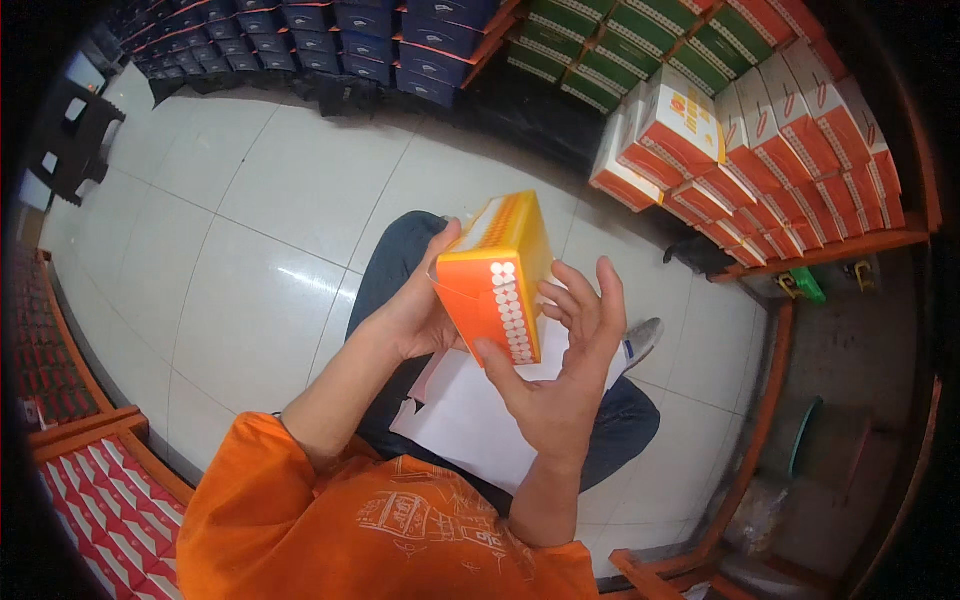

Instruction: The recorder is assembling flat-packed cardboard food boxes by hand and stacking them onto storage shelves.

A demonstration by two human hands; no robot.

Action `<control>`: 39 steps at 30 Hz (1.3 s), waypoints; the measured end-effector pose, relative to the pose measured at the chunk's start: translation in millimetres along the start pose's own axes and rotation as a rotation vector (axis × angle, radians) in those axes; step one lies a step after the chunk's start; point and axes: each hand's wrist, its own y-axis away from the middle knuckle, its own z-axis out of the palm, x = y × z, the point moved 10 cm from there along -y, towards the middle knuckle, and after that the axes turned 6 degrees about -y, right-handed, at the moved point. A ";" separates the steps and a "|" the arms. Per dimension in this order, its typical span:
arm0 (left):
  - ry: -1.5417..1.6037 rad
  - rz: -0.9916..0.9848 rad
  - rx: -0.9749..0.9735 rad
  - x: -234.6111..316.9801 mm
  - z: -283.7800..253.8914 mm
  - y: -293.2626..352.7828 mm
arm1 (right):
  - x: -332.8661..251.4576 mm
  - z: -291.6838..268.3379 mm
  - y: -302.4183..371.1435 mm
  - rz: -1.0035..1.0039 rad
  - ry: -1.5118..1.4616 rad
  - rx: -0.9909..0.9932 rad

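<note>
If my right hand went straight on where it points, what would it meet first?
Most likely the orange and yellow box: your right hand has curled fingers facing its yellow side, though depth is unclear.

A lone wide fisheye view looks steeply down from the person's head, past the orange shirt [350,530], close over the left hand [425,312] and right hand [562,385]; its top faces forward across the tiled floor [260,260], while the dim lower-right rim seems to take in shelving [835,450].
</note>
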 end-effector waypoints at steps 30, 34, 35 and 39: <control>-1.043 0.290 0.005 198.2 167.2 -301.2 | 90.3 -164.0 138.8 0.266 -0.094 0.700; -1.107 0.266 -0.027 188.5 160.3 -325.7 | 120.0 -189.2 218.8 0.451 -0.066 0.854; -1.104 0.271 -0.014 189.0 161.4 -322.8 | 129.9 -193.7 235.9 0.521 -0.044 0.877; -1.111 0.230 -0.007 184.7 168.1 -312.4 | 158.5 -191.2 257.6 0.695 0.119 0.732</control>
